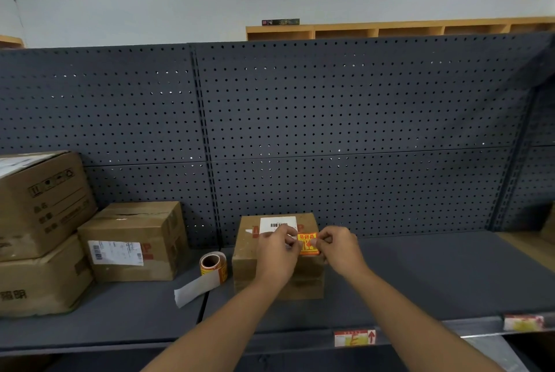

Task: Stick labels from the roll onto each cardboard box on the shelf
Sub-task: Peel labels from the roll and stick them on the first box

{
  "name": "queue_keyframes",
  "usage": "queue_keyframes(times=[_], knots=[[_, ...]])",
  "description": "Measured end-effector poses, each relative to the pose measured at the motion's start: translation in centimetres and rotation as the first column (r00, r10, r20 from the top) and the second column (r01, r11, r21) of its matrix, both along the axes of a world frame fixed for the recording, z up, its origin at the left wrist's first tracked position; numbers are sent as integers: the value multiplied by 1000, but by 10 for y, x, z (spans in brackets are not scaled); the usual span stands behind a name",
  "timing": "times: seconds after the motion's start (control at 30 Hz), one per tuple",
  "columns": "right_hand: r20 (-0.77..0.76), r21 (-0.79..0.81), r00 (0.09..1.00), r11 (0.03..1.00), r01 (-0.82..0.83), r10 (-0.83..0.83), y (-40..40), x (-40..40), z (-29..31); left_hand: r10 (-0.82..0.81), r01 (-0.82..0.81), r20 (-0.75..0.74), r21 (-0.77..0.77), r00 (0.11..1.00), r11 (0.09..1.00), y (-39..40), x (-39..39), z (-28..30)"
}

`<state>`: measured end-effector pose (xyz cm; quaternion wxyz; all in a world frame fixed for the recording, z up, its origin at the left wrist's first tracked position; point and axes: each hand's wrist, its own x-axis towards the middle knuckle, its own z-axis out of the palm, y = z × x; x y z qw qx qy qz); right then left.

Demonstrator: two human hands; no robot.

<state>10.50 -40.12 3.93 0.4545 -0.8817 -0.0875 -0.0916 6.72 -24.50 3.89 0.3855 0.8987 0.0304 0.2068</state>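
A small cardboard box [303, 281] with a white barcode sticker stands mid-shelf. Over its top, my left hand [277, 254] and my right hand [339, 251] each pinch one side of an orange-and-yellow label [307, 244]. The label roll [213, 266] stands left of the box, a strip of white backing paper [195, 290] trailing from it toward the shelf's front. Another box with a white shipping sticker [135, 242] sits further left, beside two stacked larger boxes [39, 233].
The dark shelf [435, 281] stretches bare to the right, backed by a grey pegboard panel [345, 131]. Price tags [354, 338] hang on the shelf's front rail. A wooden cubby unit [405, 29] shows behind the pegboard.
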Motion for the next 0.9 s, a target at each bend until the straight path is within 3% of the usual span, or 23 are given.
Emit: queue_keyframes(times=[0.27,0.53,0.67,0.9], knots=[[22,-47,1000,999,16,-15,2,1,-3,-24,24,-15,31,1000,999,-2,1,-7],[28,-77,999,997,23,-21,3,1,-2,8,-15,45,171,999,985,-3,-2,-12],[8,-80,1000,997,19,-19,3,0,0,16,-21,39,117,999,993,-3,-3,-11],[8,-107,999,993,41,-41,4,0,-1,19,-6,-56,226,998,974,-2,1,-8]])
